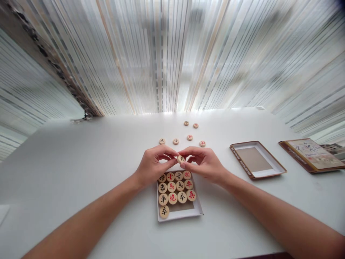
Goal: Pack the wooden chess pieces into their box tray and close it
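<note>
Between the fingertips of my left hand (159,162) and my right hand (201,162) is a round wooden Chinese chess piece (180,159) with a black character, pinched from both sides. Just below my hands lies a shallow white-walled box (183,215), partly covered by them at its far edge. Rows of xiangqi pieces in red and black fill most of it. The nearest row shows a single black piece (164,211) at the left, with bare box floor (180,206) to its right.
Beyond my hands several loose pieces lie scattered, among them a black one (162,141) and a red one (202,143). To the right are a second shallow tray (244,167) and a printed box lid (309,153). A striped curtain (172,54) hangs behind the white table (81,158).
</note>
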`<state>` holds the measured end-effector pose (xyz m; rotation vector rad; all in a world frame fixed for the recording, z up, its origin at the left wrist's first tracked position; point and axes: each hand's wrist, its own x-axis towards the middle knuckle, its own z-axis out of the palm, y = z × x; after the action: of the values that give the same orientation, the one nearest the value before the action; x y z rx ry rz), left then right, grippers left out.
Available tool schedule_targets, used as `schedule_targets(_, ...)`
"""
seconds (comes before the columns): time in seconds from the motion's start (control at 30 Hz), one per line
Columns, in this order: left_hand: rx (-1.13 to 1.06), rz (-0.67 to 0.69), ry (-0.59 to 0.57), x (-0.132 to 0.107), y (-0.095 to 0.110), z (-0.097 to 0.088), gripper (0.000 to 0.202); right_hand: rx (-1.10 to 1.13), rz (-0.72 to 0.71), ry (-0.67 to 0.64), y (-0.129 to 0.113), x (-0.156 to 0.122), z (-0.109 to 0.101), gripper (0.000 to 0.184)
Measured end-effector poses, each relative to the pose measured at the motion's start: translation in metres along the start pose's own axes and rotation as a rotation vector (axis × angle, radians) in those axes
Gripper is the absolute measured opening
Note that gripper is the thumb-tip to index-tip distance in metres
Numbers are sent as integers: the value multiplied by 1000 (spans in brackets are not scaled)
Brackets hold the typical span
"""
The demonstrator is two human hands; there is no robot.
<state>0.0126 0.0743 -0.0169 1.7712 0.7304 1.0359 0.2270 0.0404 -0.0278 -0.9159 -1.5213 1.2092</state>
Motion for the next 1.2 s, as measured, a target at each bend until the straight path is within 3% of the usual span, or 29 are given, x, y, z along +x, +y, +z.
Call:
schedule_targets(0.13, 5, -50, 87, 1, 20, -12, 20, -147, -128, 57, -15, -8, 1, 29)
schedule_targets(0.27, 54, -90, 209, -8, 35, -28, 17, -344, -271, -39, -34, -20, 6, 21)
schedule_targets(0.5, 166, -102, 397, -26, 7, -32, 19, -471, -383, -294, -44, -38, 30, 20)
schedule_targets(0.63, 271, -48, 331, -35, -3, -28, 14, -560, -417, -377, -41, -45, 39, 21)
schedule_targets(0.83, 333, 4, 168, -48, 1, -24, 12, -627, -398, -470, -43, -50, 48, 20)
schedule_targets(1.2, 335, 44, 180, -45, 5, -22, 16, -686, -384, -518, -38, -55, 54, 21)
